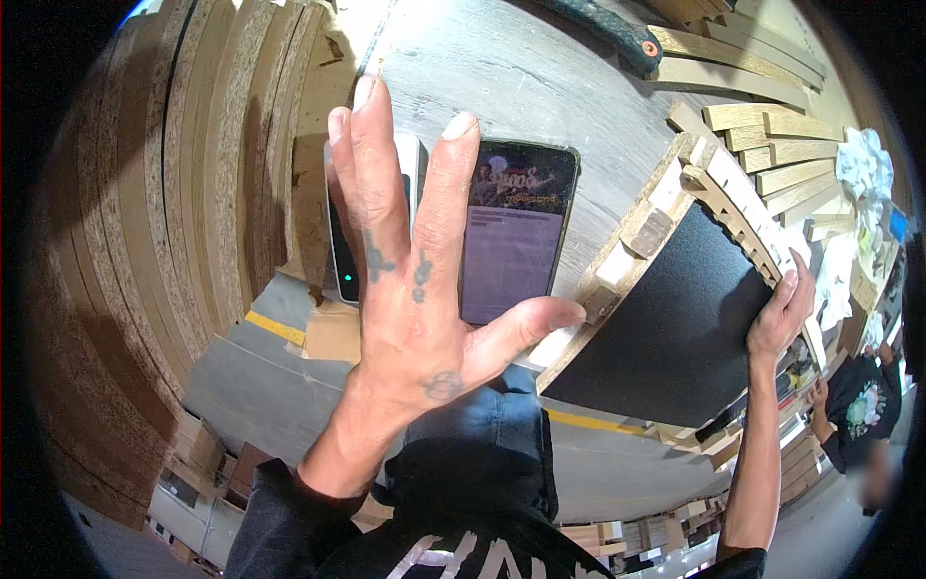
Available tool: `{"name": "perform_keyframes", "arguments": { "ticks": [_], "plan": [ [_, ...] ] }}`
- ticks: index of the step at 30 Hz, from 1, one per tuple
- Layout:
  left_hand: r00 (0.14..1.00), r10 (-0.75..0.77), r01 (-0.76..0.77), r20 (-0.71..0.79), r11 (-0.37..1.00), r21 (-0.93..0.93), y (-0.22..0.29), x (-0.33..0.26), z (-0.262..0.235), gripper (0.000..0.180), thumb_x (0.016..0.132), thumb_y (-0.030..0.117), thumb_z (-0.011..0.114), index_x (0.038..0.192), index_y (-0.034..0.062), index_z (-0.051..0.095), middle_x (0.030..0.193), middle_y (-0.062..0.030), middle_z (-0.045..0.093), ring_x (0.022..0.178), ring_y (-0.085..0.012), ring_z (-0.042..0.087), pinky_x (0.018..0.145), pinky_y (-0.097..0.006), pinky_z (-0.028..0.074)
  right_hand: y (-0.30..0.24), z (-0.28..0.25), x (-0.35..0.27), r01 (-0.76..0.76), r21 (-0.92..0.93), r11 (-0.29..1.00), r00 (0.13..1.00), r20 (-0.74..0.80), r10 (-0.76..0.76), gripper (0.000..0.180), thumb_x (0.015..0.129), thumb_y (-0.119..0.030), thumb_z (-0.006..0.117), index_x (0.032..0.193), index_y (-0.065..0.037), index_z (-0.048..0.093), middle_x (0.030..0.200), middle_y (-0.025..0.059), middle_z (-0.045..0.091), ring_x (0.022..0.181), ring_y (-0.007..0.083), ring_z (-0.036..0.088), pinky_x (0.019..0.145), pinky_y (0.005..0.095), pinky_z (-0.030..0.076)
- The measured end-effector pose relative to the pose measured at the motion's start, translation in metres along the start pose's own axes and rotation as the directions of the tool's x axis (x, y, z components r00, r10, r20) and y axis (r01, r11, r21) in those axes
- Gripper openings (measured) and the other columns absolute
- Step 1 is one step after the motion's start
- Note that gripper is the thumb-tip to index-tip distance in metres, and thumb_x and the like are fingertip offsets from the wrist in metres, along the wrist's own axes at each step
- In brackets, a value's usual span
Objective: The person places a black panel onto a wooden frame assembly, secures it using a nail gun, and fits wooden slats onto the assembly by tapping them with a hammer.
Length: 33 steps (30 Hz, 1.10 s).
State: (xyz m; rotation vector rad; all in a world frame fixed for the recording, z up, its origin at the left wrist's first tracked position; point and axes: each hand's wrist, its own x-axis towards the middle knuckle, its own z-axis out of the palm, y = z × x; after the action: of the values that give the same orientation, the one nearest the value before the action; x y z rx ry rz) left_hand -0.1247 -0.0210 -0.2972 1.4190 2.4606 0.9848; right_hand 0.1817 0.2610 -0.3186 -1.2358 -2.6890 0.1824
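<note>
Left hand: fingers spread, flat over a phone with lit screen, lying on the grey tabletop. Right hand: fingers closed on the far edge of a black panel edged with wooden blocks.

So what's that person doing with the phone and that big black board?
The person's left hand is spread wide in front of two phones lying on a grey work surface; one screen is lit. Whether the fingers touch them I cannot tell. The right hand grips the far edge of a black panel backed with small wooden blocks. Stacked boards stand at the left, and wood strips lie at the upper right.
</note>
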Motion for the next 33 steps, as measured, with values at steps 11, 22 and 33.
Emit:
{"name": "perform_keyframes", "arguments": {
  "ticks": [11, 22, 33],
  "plan": [
    [0.966, -0.109, 0.075, 0.232, 0.985, 0.153, 0.000, 0.003, 0.000, 0.085, 0.079, 0.057, 0.073, 0.148, 0.0152, 0.045, 0.161, -0.0313, 0.001, 0.148, -0.0518, 0.002, 0.114, -0.067, 0.007, 0.003, -0.002, -0.001, 0.034, -0.041, 0.999, 0.999, -0.019, -0.034, 0.039, 0.105, -0.030, 0.039, 0.123, -0.003, 0.061, 0.113, 0.0173, 0.063, 0.107, 0.0321, 0.055, 0.100, 0.0427, 0.034],
    [0.927, -0.133, 0.062, 0.351, 0.976, 0.208, 0.008, -0.012, -0.023, 0.069, 0.082, 0.056, 0.069, 0.137, 0.0157, 0.059, 0.162, -0.0259, 0.008, 0.149, -0.0468, 0.006, 0.114, -0.067, 0.006, -0.001, -0.002, 0.002, 0.056, -0.036, 0.998, 0.995, -0.077, -0.058, 0.037, 0.104, -0.033, 0.042, 0.118, -0.004, 0.062, 0.107, 0.0144, 0.064, 0.105, 0.0322, 0.057, 0.100, 0.0431, 0.034],
    [0.928, -0.057, -0.026, 0.367, 0.975, 0.219, 0.014, -0.007, -0.017, 0.075, 0.084, 0.056, 0.068, 0.146, 0.0202, 0.048, 0.162, -0.0256, 0.009, 0.147, -0.0481, 0.013, 0.117, -0.063, 0.008, -0.003, -0.003, -0.001, 0.074, -0.065, 0.995, 0.988, -0.129, -0.082, 0.034, 0.101, -0.031, 0.047, 0.117, -0.005, 0.061, 0.106, 0.0137, 0.061, 0.104, 0.0328, 0.056, 0.099, 0.0450, 0.034]
  ]
}}
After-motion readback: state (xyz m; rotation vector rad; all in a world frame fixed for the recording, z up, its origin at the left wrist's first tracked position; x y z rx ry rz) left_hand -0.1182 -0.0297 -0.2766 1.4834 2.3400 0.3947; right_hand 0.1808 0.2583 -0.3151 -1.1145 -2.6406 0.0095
